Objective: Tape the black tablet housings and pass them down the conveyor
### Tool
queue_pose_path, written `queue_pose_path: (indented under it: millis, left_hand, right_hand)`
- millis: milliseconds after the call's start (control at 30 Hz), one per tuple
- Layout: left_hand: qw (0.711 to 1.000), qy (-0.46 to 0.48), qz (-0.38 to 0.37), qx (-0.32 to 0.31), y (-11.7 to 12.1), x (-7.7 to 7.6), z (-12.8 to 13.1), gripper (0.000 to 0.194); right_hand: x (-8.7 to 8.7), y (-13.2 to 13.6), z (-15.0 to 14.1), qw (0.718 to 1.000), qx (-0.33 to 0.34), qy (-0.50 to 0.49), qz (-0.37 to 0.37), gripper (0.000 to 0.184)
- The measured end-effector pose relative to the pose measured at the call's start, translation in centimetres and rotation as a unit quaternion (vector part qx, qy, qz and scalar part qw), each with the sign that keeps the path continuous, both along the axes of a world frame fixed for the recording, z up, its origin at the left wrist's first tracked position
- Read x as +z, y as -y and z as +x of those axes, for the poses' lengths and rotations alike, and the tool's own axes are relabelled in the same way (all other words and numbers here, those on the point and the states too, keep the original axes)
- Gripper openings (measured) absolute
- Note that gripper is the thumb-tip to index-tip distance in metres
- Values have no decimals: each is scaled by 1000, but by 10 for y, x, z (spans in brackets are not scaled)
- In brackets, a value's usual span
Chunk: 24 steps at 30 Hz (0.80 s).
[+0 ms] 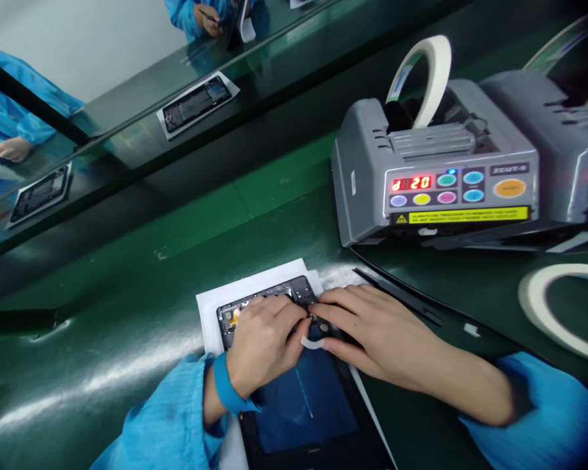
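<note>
A dark phone-like device (304,398) lies opened on white sheet paper (210,326), its inner parts showing at the top and a blue-black panel below. My left hand (267,333), wearing a blue wristband (228,385), rests over the device's upper part with fingers curled together; what its fingertips pinch is hidden. My right hand (372,323) reaches in from the right, index fingertip at the device's top part. A short curved strip of white tape (312,343) runs between the left fingers and the right thumb, which touches its end.
A grey tape dispenser (436,170) with a white roll stands at upper right, another beside it. Black tweezers (396,297), a tape scrap (471,330) and a tape roll (543,307) lie at right. Across a raised ledge (142,147) are similar devices and co-workers' hands.
</note>
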<state>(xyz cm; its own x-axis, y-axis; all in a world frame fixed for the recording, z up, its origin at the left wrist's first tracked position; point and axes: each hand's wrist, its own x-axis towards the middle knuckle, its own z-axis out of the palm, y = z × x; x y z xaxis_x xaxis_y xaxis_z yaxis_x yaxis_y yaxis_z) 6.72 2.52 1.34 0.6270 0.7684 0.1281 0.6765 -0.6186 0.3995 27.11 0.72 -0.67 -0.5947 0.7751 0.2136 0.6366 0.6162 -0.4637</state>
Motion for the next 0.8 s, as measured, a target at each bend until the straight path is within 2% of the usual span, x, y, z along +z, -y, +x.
queue_pose_path:
  millis: [200, 433, 800]
  left_hand:
    - [1000, -5, 9, -4, -1, 1, 0, 16]
    - [1000, -1, 13, -13, -4, 1, 1, 15]
    - [998, 47, -24, 28, -3, -3, 1, 14]
  right_hand:
    - [0, -1, 0, 1000, -8, -6, 4, 31]
    - [6, -5, 3, 1000, 1, 4, -25, 32]
    - [2, -2, 6, 999, -10, -23, 31, 35]
